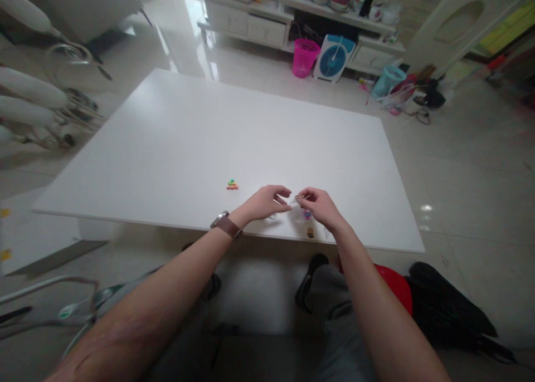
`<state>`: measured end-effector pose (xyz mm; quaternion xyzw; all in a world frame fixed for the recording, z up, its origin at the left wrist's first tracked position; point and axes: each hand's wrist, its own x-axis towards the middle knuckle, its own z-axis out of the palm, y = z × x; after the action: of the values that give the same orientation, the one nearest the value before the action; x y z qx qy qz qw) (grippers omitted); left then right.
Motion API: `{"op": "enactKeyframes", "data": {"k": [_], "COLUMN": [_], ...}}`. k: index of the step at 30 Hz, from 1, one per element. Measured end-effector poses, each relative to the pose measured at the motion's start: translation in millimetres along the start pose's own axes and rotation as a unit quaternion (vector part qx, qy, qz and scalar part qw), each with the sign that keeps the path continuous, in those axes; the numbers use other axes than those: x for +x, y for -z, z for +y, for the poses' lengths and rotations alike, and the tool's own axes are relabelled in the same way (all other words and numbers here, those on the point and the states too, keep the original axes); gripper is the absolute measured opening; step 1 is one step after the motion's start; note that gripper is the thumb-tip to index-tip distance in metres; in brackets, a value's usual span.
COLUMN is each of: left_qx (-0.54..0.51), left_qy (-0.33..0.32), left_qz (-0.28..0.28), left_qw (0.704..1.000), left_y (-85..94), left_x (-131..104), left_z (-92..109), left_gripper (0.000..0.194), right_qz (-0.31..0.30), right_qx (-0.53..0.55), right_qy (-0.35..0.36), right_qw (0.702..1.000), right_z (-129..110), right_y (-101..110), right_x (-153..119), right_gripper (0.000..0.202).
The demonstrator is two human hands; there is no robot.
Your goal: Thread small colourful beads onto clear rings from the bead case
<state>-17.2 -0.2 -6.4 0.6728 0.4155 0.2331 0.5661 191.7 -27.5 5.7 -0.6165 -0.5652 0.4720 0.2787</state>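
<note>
My right hand (321,205) pinches a thin pale cord (299,197), bent into a small loop, just above the white table (292,131). Facing it from the left, my left hand (267,201) has its thumb and fingers apart, close to the cord's end; whether it touches the cord is too small to tell. Under my right hand lies a small purple and pink item (307,215), partly hidden. Nearer the front edge is a small brown and yellow piece (310,233). A little heap of colourful beads (232,185) rests left of my hands.
The table's front edge runs just below my wrists. Beyond the far edge stand a pink basket (305,58), a blue and white fan (334,58) and a light blue basket (388,81). A red seat (395,284) is at the lower right.
</note>
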Motion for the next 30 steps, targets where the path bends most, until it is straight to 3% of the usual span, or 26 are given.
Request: {"op": "enactKeyframes", "data": {"k": [5,16,23,30], "left_qx": [-0.081,-0.208,-0.212,-0.218], "left_qy": [-0.022,0.034,0.046,0.053], "left_qz": [-0.004,0.046,0.067,0.072], "left_qw": [0.996,0.976,0.974,0.972], "left_y": [-8.2,-7.5,-7.0,-8.4], "left_x": [3,4,5,6], "left_z": [-3,0,2,-1], "left_gripper": [0.026,0.019,0.013,0.012], "right_qz": [-0.012,-0.006,0.011,0.055], "right_qx": [0.06,0.129,0.142,0.161], "right_qy": [0.014,0.008,0.013,0.006], "right_qw": [0.998,0.992,0.99,0.985], "right_z": [-6,-14,-13,-9], "right_y": [-12,-12,-17,-17], "right_x": [-3,-6,-4,-2], "right_gripper": [0.021,0.024,0.021,0.037]}}
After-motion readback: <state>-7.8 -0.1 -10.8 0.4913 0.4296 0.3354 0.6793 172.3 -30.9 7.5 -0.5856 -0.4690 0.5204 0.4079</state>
